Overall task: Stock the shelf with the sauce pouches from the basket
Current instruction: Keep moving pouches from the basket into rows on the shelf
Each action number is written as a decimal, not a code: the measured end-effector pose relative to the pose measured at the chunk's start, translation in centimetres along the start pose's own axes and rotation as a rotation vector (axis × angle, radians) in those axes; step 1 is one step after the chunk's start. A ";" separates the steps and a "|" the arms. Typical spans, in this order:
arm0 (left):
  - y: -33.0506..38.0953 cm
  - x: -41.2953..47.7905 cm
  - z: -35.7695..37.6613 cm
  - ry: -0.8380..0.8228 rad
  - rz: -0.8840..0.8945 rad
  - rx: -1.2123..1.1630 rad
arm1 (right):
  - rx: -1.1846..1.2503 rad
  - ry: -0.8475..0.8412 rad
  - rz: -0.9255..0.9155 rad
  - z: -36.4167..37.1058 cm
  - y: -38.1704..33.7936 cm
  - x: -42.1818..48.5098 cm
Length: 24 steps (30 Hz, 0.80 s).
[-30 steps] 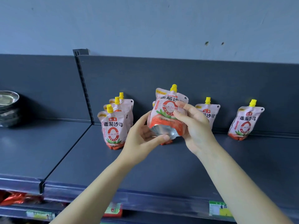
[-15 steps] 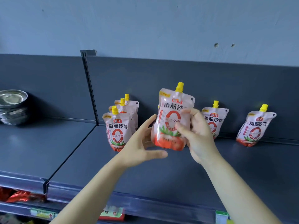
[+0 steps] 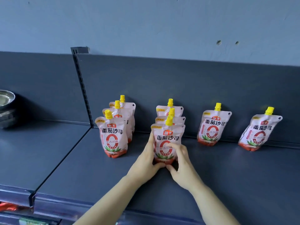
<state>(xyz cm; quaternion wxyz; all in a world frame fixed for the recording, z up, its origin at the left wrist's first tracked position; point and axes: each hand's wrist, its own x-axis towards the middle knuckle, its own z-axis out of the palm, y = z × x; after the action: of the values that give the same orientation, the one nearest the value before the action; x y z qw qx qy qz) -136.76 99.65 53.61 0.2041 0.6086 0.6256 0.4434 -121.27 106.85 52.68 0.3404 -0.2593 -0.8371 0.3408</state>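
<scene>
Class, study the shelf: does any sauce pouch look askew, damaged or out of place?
Yes: the far-right pouch tilts, its cap leaning rightward, while the other pouches stand roughly upright. Nothing looks spilled or torn.

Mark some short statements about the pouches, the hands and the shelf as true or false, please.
1. The left hand and the right hand both grip the front pouch of the second row. True.
2. The front pouch is held high above the shelf. False: its base is down at the shelf.
3. The rightmost pouch leans to one side. True.
4. The caps are red. False: the caps are yellow.
5. The metal bowls stand right of the pouches. False: they are at the far left.
</scene>
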 end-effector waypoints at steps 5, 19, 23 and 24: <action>-0.8 0.4 -0.1 0.036 0.020 0.085 | -0.036 0.114 -0.040 0.3 1.3 0.4; -1.7 0.5 0.6 0.048 0.104 0.133 | -0.214 0.199 -0.063 1.1 1.8 0.4; -1.8 0.1 0.3 0.019 0.085 0.105 | -0.206 0.196 -0.060 1.1 1.4 0.2; -1.8 -0.1 0.2 0.025 0.048 0.108 | -0.187 0.194 -0.059 1.0 1.5 0.1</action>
<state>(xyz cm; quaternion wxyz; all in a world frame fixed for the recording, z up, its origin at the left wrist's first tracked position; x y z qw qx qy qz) -137.66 99.85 52.05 0.1525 0.6280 0.6362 0.4215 -121.80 107.52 51.04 0.4039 -0.2970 -0.8356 0.2247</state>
